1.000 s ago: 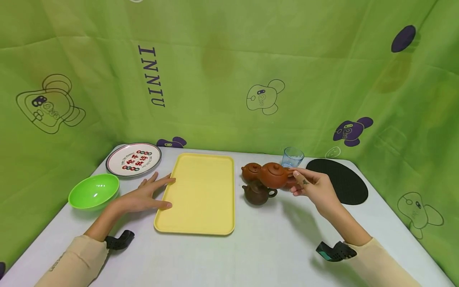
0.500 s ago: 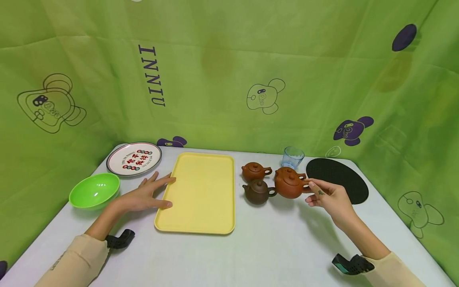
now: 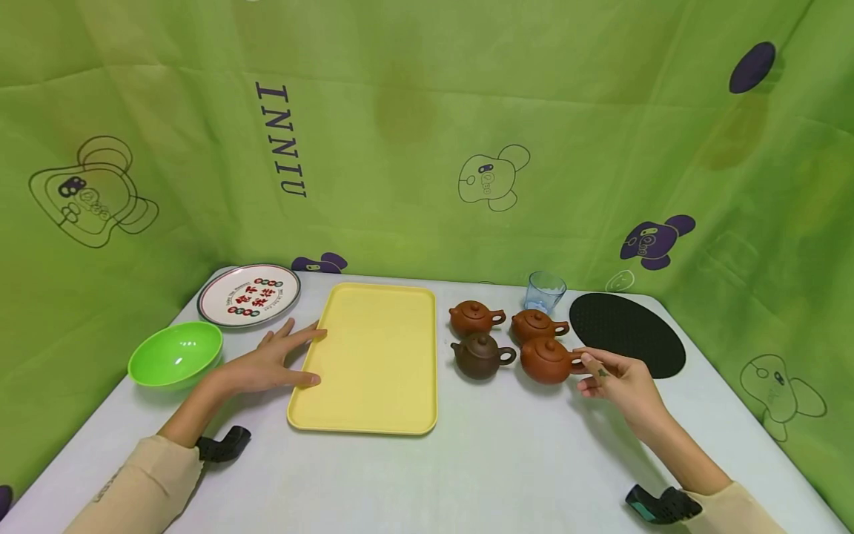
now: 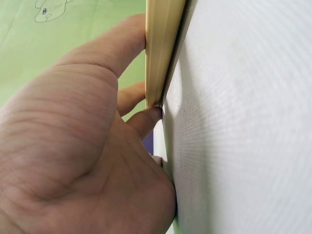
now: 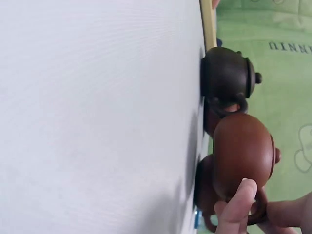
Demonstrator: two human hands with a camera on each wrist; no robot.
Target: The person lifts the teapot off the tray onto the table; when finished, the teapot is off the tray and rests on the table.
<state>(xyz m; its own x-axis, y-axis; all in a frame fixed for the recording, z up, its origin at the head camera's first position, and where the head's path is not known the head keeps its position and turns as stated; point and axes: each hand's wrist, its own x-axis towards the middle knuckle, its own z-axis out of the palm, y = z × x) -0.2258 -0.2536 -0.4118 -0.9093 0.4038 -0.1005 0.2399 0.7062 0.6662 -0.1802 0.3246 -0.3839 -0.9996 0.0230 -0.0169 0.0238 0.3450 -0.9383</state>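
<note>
At the far left of the white table point(image 3: 507, 475) sits a green bowl point(image 3: 175, 354), with a printed round plate point(image 3: 249, 295) behind it. The person's left hand point(image 3: 270, 365) lies flat beside them, fingers straight and spread, thumb and forefinger touching the left rim of the empty yellow tray point(image 3: 373, 356); the left wrist view shows the fingers pressed against that rim, gripping nothing. Right of the tray stand four small clay teapots in a close square: a reddish far-left teapot point(image 3: 474, 318), a dark brown teapot point(image 3: 480, 356) in front of it, a far-right teapot point(image 3: 536, 325), and the near-right teapot point(image 3: 550, 360), which rests on the table. The right hand point(image 3: 617, 378) pinches this near-right teapot at its handle, thumb and forefinger curled about it, as the right wrist view confirms. A blue glass cup point(image 3: 543, 291) stands behind the pots and a black oval mat point(image 3: 627, 335) lies to their right. The step in hand looks like setting this pot down among the others. Any next move would call for loosening the pinch without tipping the pot or nudging its close neighbours.
</note>
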